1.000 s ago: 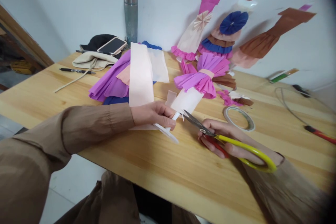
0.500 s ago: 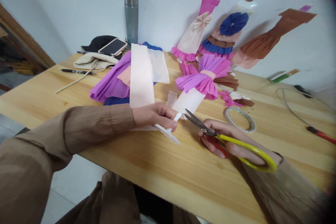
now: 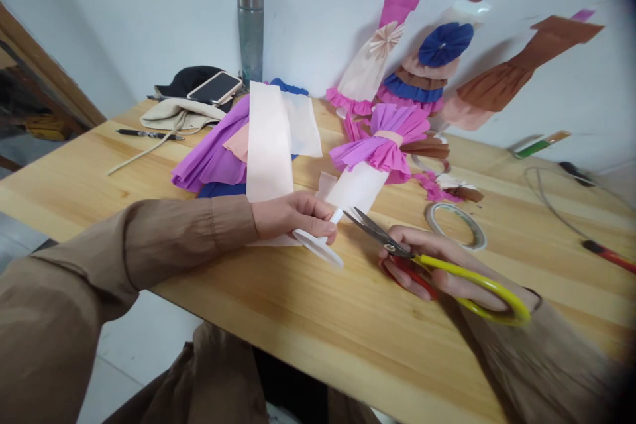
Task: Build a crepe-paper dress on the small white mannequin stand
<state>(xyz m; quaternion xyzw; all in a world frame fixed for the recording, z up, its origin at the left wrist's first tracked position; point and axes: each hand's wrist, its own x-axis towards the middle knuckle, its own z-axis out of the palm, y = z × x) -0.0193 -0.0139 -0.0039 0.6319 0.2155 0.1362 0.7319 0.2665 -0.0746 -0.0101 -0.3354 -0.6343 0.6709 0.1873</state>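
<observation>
My left hand (image 3: 308,215) is closed around the white stem of a small stand, whose round white base (image 3: 318,248) tilts out below my fingers. From the stem's far side runs a pale paper dress (image 3: 360,189), topped by a purple and pink crepe-paper bow (image 3: 390,138) with a cream band. My right hand (image 3: 422,265) grips scissors (image 3: 390,248) with yellow and red handles. Their blades are parted and point at the white stem and the dress's near edge, close to my left fingers; whether they touch is unclear.
Beyond my left hand lie cream paper (image 3: 271,139) and purple crepe paper (image 3: 213,152). A tape roll (image 3: 456,225) and paper scraps (image 3: 447,187) sit right. Behind stand a thermos (image 3: 250,33) and several paper dresses (image 3: 370,66). A phone (image 3: 214,87) and pen (image 3: 149,135) lie left.
The stand has turned in my left hand, so its round base shows wider. The bow and dress have shifted slightly with it. The scissors stay near the stem, their tips slightly further apart.
</observation>
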